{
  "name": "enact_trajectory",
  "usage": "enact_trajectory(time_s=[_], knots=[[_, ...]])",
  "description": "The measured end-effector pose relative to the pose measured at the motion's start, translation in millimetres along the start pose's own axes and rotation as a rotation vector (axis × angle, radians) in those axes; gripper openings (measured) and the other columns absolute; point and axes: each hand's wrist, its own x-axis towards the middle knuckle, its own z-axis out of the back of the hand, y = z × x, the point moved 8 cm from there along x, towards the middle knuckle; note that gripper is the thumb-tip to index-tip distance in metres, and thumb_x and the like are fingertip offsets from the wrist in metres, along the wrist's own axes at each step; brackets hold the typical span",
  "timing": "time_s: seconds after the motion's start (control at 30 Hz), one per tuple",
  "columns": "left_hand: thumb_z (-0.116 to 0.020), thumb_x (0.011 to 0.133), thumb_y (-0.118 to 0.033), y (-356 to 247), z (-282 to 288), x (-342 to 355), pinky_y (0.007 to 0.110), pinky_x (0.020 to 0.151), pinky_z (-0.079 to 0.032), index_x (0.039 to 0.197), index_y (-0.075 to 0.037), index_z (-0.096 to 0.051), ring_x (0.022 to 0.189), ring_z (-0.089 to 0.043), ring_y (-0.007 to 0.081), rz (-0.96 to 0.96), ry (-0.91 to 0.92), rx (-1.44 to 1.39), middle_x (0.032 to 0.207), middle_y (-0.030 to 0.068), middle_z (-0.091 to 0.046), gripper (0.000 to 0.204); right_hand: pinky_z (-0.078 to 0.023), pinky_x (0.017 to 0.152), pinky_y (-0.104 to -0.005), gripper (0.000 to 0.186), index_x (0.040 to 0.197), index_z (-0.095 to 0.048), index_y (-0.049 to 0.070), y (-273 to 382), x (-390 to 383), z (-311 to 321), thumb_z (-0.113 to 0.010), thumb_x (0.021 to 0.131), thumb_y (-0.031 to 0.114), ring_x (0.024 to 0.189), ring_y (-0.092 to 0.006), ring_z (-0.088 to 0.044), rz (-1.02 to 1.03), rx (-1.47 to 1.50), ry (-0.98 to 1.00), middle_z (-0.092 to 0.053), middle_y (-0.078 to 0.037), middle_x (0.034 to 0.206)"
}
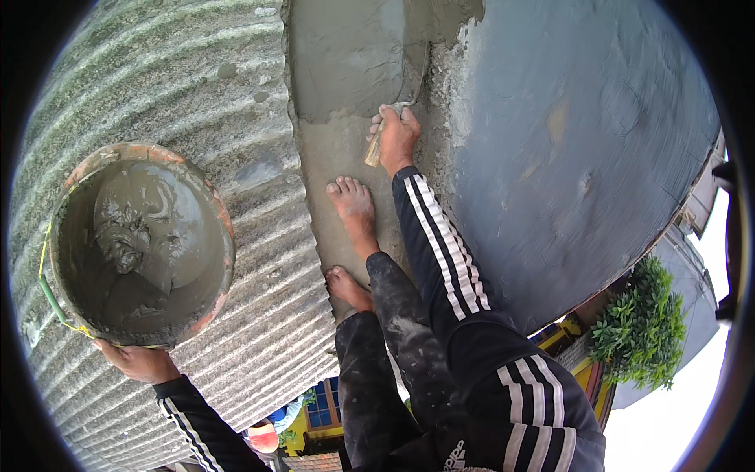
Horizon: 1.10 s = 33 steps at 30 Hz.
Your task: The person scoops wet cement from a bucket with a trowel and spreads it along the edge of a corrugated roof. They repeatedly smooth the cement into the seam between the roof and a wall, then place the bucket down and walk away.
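Observation:
My left hand [140,363] grips the near rim of a round bucket [223,271], which is over the corrugated roof at the left. Wet grey mortar [177,228] lies inside it, with a stirred lump in the middle. A green-and-yellow handle [52,295] hangs at the bucket's left side. My right hand [399,140] is closed round the wooden handle of a trowel [373,152]. The trowel's blade points away from me, at the joint between the fresh mortar strip [346,63] and the grey wall [566,157]. Most of the blade is hard to make out.
The corrugated roof sheets [259,212] end in a wavy edge beside the narrow ledge [314,157]. My bare feet [351,206] stand on that ledge. A leafy tree [641,326] and yellow building parts show far below, past the wall's edge. A person in a red cap [263,437] is below.

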Motion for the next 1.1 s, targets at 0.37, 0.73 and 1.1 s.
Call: enact_trajectory(time_s=[0.37,0.73,1.1], knots=[[-0.046,0.112,-0.031,-16,-5,-4,0.041,0.115,-0.045,0.158,0.004,-0.038,0.141,-0.049,0.0332,0.161,-0.097,-0.033,0.163,0.0219,-0.040,0.058,-0.053,0.047,-0.0360,0.018,0.099,-0.055,0.004,21,24,-11,-0.065,0.100,0.020,0.058,-0.0178,-0.062,-0.018,-0.114,-0.018,-0.064,-0.007,0.081],[-0.057,0.106,-0.037,1,-4,1,0.043,0.118,-0.041,0.154,0.005,-0.043,0.144,-0.046,0.0408,0.060,-0.019,-0.075,0.157,0.0265,-0.045,0.065,-0.054,0.049,-0.0344,0.013,0.100,-0.060,0.006,76,-52,12,-0.063,0.100,0.018,0.059,-0.0161,-0.063,0.123,-0.184,-0.035,-0.065,-0.006,0.081],[-0.055,0.107,-0.037,0,-4,1,0.045,0.120,-0.039,0.154,0.007,-0.043,0.144,-0.046,0.0417,0.017,-0.014,-0.075,0.155,0.0280,-0.048,0.065,-0.055,0.050,-0.0372,0.021,0.105,-0.056,0.001,77,35,-32,-0.063,0.103,0.020,0.061,-0.0175,-0.064,0.072,-0.260,-0.009,-0.065,-0.009,0.084]])
